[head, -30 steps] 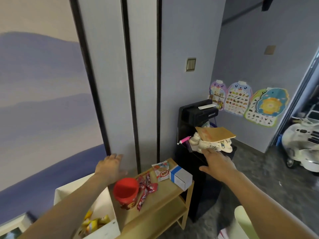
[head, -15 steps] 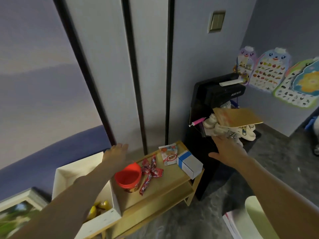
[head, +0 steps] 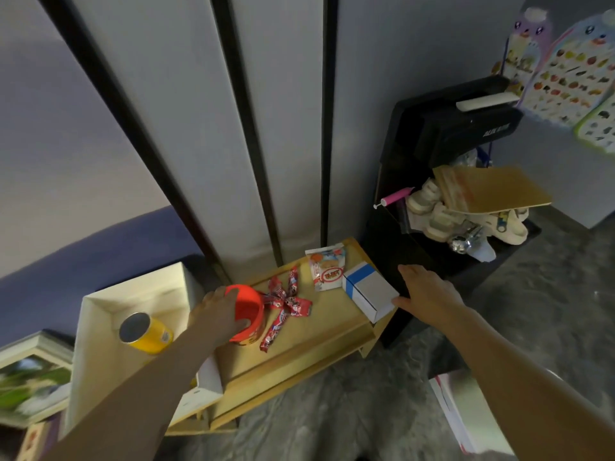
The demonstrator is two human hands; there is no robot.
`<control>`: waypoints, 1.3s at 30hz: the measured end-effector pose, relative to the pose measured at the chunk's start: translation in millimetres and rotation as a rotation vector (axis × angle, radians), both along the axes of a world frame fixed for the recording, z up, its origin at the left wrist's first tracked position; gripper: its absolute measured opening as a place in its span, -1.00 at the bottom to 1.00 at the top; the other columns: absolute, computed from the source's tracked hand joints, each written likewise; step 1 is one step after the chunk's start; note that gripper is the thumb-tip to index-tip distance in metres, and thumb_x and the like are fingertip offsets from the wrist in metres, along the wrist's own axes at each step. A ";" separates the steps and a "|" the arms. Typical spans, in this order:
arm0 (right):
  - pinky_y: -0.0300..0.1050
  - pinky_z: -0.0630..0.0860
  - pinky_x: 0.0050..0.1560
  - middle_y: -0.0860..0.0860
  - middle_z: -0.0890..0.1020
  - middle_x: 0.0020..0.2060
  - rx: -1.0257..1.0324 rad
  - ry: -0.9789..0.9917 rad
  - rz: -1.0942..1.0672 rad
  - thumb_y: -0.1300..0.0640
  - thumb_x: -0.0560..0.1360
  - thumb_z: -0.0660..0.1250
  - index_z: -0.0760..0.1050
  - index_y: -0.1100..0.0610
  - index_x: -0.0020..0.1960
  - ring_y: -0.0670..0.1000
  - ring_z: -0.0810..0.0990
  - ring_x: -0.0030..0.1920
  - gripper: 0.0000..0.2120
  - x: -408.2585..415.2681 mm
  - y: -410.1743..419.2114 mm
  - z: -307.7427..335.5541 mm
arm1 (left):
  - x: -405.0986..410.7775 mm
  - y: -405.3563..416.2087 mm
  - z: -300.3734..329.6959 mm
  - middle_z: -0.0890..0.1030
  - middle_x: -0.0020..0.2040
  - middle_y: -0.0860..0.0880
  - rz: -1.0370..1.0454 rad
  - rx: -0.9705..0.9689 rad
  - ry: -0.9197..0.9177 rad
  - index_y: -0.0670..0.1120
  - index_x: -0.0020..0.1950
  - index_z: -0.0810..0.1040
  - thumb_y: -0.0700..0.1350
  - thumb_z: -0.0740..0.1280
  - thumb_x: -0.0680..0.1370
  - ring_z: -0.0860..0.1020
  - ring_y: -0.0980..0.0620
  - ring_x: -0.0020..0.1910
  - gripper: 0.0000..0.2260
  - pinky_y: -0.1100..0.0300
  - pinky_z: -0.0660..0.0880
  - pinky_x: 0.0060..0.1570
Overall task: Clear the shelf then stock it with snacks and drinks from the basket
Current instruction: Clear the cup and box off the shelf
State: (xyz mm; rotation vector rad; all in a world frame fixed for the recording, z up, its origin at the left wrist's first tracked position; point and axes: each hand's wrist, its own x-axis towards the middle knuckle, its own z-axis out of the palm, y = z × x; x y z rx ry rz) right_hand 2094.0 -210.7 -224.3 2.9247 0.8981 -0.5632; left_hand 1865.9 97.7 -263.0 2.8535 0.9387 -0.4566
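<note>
1. Shelf [head: 319,331]: a low wooden unit is seen against the panelled wall, with a lower tier below its top board
2. Red tub [head: 248,316] is stood at the left end of the top board and is gripped by the left hand [head: 218,314], the fingers curled round its side and the thumb laid on its near face
3. Red candy wrappers [head: 288,302] are scattered just right of the tub, touching one another
4. Snack packet [head: 327,267] is laid flat near the back edge, and a white and blue box [head: 369,292] is set at the right end, touching the packet's corner
5. Right hand [head: 427,292] is held with fingers straight and together, its thumb touching the box's right end
6. White basket [head: 133,331] is placed left of the shelf, and a yellow can [head: 146,331] is lying inside it
</note>
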 end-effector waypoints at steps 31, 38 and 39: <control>0.21 0.29 0.36 0.04 0.09 0.52 0.087 -0.004 -0.110 -0.27 0.34 0.44 -0.11 0.05 0.54 0.13 0.15 0.49 0.03 16.8 38.3 -145.9 | 2.9 14.6 -84.1 -0.11 0.57 0.00 0.129 -0.062 -0.097 0.18 0.51 -0.12 0.45 0.38 0.21 -0.10 -0.16 0.54 0.05 -0.26 0.11 0.42; 0.31 0.24 0.37 0.01 -0.03 0.54 0.082 0.084 -0.144 -0.33 0.26 0.47 -0.24 -0.01 0.53 0.14 0.05 0.52 0.18 28.0 43.9 -151.3 | 37.7 29.7 -82.0 -0.25 0.56 0.03 0.200 -0.199 0.046 0.25 0.48 -0.24 0.49 0.42 0.09 -0.21 -0.21 0.53 0.18 -0.36 0.13 0.38; 0.30 0.26 0.36 0.01 -0.02 0.54 0.088 0.087 -0.148 -0.32 0.26 0.48 -0.24 -0.02 0.53 0.14 0.06 0.51 0.17 29.6 43.8 -152.5 | 40.0 30.7 -82.7 -0.23 0.56 0.03 0.192 -0.185 0.059 0.25 0.48 -0.23 0.49 0.42 0.08 -0.19 -0.21 0.53 0.18 -0.37 0.15 0.37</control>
